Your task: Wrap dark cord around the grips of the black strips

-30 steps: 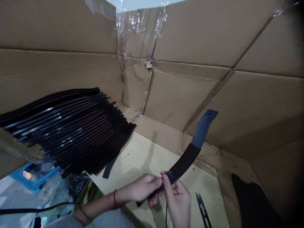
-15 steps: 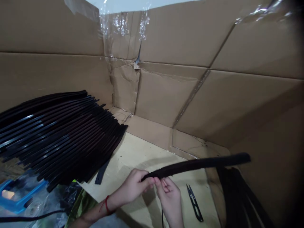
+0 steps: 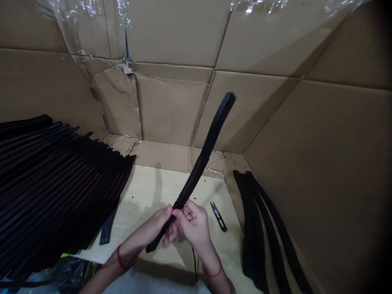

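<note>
My left hand and my right hand are both closed on one long black strip, thumbs close together near its lower part. The strip slants up to the right, slightly curved; its upper part looks smoother than the browner, ridged middle. Its lower end pokes out below my left hand. A thin black cord hangs below my right hand. To the right on the pale board lies a pair of black thread snips. The fingers behind the strip are partly hidden.
A large pile of similar black strips lies at the left, with a single strip beside it. Several more black strips lie at the right. Tall cardboard walls enclose the back and sides.
The strip has swung from nearly level, pointing right, to steeply upright, and its lower end now shows below my hands. The view has turned right, showing more strips there.
</note>
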### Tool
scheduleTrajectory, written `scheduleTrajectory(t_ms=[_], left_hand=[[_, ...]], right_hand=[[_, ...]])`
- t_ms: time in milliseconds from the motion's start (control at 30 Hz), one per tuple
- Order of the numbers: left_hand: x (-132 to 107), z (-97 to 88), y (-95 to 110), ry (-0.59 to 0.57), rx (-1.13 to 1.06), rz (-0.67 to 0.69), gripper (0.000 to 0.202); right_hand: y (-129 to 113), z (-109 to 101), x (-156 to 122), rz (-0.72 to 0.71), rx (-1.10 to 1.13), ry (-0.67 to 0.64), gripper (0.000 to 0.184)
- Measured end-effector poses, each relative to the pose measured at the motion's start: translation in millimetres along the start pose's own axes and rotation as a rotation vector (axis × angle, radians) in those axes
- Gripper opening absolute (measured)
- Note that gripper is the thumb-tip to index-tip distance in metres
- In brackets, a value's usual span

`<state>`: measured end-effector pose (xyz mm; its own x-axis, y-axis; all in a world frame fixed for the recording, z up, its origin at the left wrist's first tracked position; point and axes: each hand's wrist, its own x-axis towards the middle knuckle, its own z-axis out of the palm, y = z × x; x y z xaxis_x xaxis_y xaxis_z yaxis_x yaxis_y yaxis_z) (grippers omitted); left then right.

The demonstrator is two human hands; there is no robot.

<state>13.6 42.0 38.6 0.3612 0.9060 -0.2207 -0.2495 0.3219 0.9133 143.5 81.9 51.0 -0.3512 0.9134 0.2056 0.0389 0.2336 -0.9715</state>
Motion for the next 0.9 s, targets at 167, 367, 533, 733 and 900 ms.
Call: scheduleTrajectory(t_ms=[167,367,533,733,900], left_hand=[[-11,5.2,-2,0.234,0.131,0.069,0.053],[-19,1.9,-6,0.192,-0.018,-0.002,0.060],[-26,5.2,-11,0.205,-0.027,-0.007,0.061],[-26,-9.7,-11,-0.072,-0.218,-0.104,0.062],[-19,-4.4,4,-0.075,-0.379,-0.081,0.053]], right_hand=[[0,1,2,0.018,-0.011,-0.012,0.036],[-20,-2,-1,0.035,-0.013,-0.119,0.035],[-28,-4,7,0.094,0.150,-0.027,0.035],[-19,6,1,0.153,0.177,-0.063,0.033],[-21,5,-4,0.150,0.146,-0.141,0.034]])
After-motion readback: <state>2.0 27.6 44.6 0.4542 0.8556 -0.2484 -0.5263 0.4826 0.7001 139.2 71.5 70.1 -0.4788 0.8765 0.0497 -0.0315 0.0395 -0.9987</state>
